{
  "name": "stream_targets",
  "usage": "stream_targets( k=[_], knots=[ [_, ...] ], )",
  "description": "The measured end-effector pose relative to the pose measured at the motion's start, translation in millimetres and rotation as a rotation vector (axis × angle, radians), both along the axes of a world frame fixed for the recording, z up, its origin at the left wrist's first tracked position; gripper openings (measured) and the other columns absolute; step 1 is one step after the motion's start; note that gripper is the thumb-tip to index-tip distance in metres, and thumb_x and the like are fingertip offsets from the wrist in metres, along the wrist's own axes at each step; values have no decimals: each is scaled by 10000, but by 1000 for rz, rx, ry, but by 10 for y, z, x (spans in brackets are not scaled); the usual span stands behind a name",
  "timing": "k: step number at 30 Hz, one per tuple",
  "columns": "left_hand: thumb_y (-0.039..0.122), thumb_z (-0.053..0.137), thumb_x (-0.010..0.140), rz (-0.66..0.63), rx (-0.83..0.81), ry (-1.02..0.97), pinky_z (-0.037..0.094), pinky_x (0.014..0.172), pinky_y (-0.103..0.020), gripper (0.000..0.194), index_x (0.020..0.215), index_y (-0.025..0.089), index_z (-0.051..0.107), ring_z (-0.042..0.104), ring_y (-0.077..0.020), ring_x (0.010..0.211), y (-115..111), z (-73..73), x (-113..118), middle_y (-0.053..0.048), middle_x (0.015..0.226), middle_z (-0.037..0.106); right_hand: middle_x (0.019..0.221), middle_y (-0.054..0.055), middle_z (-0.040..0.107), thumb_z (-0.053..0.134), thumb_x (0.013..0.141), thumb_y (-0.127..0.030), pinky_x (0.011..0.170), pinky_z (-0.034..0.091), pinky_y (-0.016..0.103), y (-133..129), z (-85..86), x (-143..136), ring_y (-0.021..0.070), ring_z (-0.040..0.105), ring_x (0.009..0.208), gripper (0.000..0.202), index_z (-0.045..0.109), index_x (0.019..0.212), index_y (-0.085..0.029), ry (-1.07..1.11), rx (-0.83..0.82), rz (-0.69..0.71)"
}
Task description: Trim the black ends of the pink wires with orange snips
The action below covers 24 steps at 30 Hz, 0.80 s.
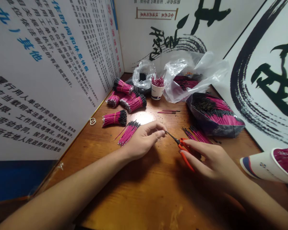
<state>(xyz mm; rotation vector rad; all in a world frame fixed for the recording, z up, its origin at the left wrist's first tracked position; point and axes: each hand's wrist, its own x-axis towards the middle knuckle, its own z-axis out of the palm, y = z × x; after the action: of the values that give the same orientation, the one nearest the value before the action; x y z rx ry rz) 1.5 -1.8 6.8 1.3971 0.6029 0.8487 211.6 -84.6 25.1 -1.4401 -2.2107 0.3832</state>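
The left hand [144, 142] is pinching its fingertips, any contents too small to tell, beside slender magenta wires [128, 134]; the right hand [207, 155] is gripping pointed, orange-handled scissors [181, 141] over the glossy wooden bench [139, 195]

Light is moderate and uneven; white glare sits on the wooden tabletop [134, 204] toward its far edge; soft shadows from the left hand [145, 139] and right hand [210, 156] spread toward the dimmer near edge; wide-angle distortion stretches the paper cup [260, 166] by the right edge; fine detail looks soft.
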Motion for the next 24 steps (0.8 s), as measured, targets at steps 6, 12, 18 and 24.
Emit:
stream_targets(
  k=[6,12,18,24],
  knots=[
    [277,603,863,-11,-25,-16,355,575,-213,138,860,140,587,446,-67,590,14,-9,-6,6,765,569,763,37,731,488,953,-277,543,476,221,21,-6,20,137,668,588,188,649,960,-180,-34,69,23],
    [299,617,849,-8,-72,-28,369,561,-202,155,856,150,576,456,-67,579,18,3,-10,11,753,565,876,49,760,524,930,-279,592,503,219,1,-21,-17,144,703,664,181,638,1027,-177,10,76,-34],
    [291,617,847,-3,-64,-33,364,575,-210,144,861,151,588,459,-74,600,15,-1,-4,8,756,565,782,27,733,521,928,-293,552,477,236,-10,-17,-31,139,658,595,181,626,1026,-183,5,41,-42],
    [296,612,854,1,-38,-20,378,629,-231,147,847,150,598,487,-92,650,9,19,-6,0,760,573,776,24,722,520,930,-295,556,471,239,-16,-24,-20,134,647,591,192,613,1046,-174,5,37,-40]
  ],
)
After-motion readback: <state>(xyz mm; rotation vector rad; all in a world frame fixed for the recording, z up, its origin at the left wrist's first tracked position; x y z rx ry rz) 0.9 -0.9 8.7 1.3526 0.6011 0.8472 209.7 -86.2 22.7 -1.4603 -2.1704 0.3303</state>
